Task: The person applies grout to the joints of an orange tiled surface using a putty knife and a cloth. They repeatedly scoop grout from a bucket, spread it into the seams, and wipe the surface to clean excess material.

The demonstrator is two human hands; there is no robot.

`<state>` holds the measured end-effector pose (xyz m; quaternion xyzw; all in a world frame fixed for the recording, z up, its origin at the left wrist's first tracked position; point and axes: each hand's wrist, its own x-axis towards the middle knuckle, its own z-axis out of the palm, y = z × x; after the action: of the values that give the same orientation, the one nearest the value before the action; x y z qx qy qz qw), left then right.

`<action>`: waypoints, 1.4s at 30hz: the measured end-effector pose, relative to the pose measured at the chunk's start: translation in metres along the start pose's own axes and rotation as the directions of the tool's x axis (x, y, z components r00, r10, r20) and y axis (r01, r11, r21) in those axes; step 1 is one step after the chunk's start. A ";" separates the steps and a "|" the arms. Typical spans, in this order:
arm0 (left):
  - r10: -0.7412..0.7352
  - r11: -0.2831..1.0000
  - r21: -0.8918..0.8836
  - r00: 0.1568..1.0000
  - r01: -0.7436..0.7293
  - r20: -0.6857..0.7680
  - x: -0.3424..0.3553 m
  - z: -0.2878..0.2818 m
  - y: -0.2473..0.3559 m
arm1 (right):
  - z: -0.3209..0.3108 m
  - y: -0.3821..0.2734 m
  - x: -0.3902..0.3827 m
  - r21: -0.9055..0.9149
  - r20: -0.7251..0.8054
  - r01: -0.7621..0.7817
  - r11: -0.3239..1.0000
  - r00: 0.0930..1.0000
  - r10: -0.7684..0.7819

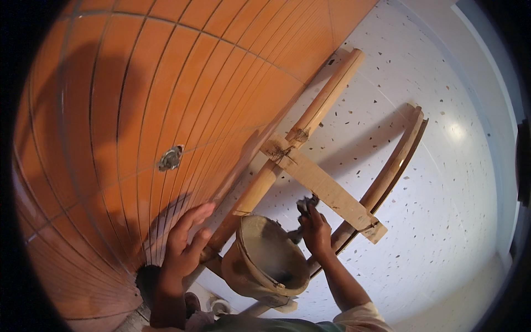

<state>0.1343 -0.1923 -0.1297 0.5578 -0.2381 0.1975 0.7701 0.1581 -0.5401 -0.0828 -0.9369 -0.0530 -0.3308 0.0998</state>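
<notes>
My left hand (185,243) lies flat against the orange tiled wall (138,99), fingers spread and holding nothing. My right hand (316,229) is closed on a small dark cloth-like lump (306,203) just above the far side of a grimy, cement-stained bucket (239,246). The bucket sits between my two hands against a wooden ladder. What exactly the dark lump is stays unclear.
The ladder's round left pole (326,94), curved right rail (395,160) and flat plank rung (326,188) stretch down to a white speckled floor (442,193). A rough hole with a fitting (170,157) breaks the tiles. A foot (193,304) shows at the bottom edge.
</notes>
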 end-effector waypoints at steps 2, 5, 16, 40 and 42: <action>-0.060 0.997 -0.048 0.994 0.056 -0.096 -0.016 -0.009 -0.017 | 0.021 0.004 0.024 0.024 0.005 -0.036 0.999 0.999 0.036; -0.111 0.992 -0.081 0.959 0.093 -0.259 -0.046 -0.021 -0.055 | 0.069 0.037 0.075 -0.140 0.089 -0.094 0.986 0.990 0.107; -0.262 0.944 0.086 0.882 0.319 -0.391 -0.113 -0.037 -0.160 | 0.071 0.003 0.277 -0.297 -0.712 0.197 0.934 0.606 -0.354; -0.598 0.701 0.181 0.706 0.690 -0.379 -0.154 -0.055 -0.233 | 0.137 -0.044 0.325 -0.525 -0.529 0.265 0.809 0.643 -0.554; -0.586 0.674 0.311 0.741 0.670 -0.328 -0.142 -0.047 -0.228 | 0.127 -0.030 0.313 -0.563 -0.501 0.256 0.785 0.650 -0.572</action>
<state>0.1561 -0.2215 -0.3996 0.7309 0.0951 0.0196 0.6755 0.4731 -0.4726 0.0225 -0.7196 -0.1574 -0.6505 -0.1852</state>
